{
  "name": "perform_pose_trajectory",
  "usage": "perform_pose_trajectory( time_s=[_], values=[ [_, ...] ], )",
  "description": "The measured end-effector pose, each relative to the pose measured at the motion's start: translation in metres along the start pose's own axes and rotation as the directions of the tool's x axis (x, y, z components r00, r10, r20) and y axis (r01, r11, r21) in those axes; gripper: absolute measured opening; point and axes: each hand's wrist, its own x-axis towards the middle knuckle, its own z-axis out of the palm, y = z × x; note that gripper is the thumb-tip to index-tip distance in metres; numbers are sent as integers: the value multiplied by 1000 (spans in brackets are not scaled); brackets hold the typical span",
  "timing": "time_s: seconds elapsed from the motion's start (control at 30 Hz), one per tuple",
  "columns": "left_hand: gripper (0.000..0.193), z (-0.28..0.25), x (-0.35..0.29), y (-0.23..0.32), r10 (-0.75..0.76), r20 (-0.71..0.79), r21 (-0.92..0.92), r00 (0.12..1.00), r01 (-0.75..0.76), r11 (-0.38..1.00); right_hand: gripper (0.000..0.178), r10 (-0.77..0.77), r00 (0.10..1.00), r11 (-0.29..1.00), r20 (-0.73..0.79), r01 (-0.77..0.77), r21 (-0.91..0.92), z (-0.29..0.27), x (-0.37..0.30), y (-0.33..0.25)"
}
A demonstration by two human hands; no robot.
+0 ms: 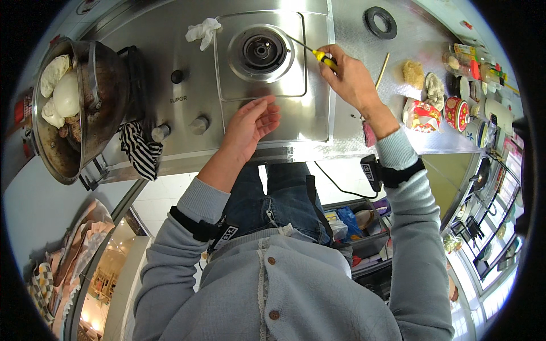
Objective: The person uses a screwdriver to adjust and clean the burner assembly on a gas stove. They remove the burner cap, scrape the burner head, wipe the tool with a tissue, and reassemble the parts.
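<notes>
Stainless steel covers the whole stove top [170,68], and we stand close against its front edge. Our right hand [352,79] is closed around the yellow handle of a screwdriver [318,55]; its thin shaft lies low and slanted toward the burner [261,50], with the tip at the edge of the square burner plate [267,79], probably so it can get under the rim. Our left hand [253,122] rests open and flat on the plate's front part, holding nothing, it seems to keep the plate steady. A crumpled white cloth [203,31] lies just beside the plate's far left corner. A big pot [85,108] with pale dough-like pieces stands well apart on the left.
</notes>
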Motion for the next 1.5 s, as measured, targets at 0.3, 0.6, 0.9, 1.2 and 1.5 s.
perform_pose_trajectory(
  time_s=[0.3,0.6,0.9,1.2,1.5],
  values=[
    [28,-6,-7,3,25,14,7,1000,-25,1000,28,-28,995,972,92,49,-231,-11,-10,-9],
    [28,-17,-12,3,17,-42,12,999,-17,1000,26,-9,994,963,106,38,-267,-7,-6,-8],
    [29,-23,-13,2,18,-21,-5,1000,-18,1000,26,-63,991,927,117,101,-360,-12,4,-20],
    [25,-22,-17,7,43,-7,-4,999,-43,999,21,7,979,852,202,99,-513,-23,32,-52],
    [26,-22,-26,16,60,-54,0,997,-60,998,17,43,973,811,226,98,-577,-28,42,-62]
  ],
)
